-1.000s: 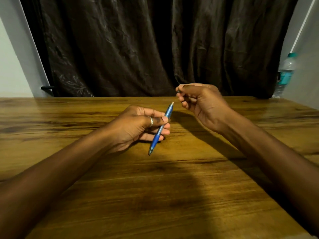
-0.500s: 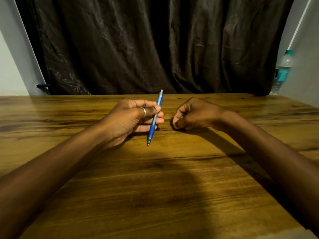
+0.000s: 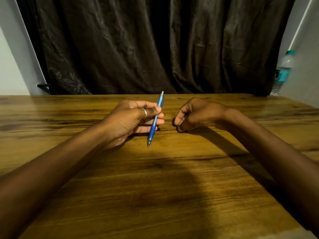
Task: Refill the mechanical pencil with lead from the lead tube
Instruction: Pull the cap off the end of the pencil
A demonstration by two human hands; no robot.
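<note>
My left hand [image 3: 133,119] grips a blue mechanical pencil [image 3: 154,124] near its middle, between thumb and fingers. The pencil stands nearly upright, tip pointing down toward the wooden table [image 3: 155,187], pale cap end pointing away from me. A ring sits on one finger of that hand. My right hand [image 3: 196,114] rests on the table just right of the pencil, fingers curled in with the fingertips touching the wood. Whether it holds anything small is hidden by the fingers. No lead tube shows anywhere in view.
A dark curtain [image 3: 155,45] hangs behind the table's far edge. A clear water bottle [image 3: 283,71] with a teal label stands at the far right by the wall. My own shadow darkens the near middle of the table.
My right hand dropped from a raised position near the pencil's cap end down to the table. My left hand turned the pencil more upright and has held still since.
</note>
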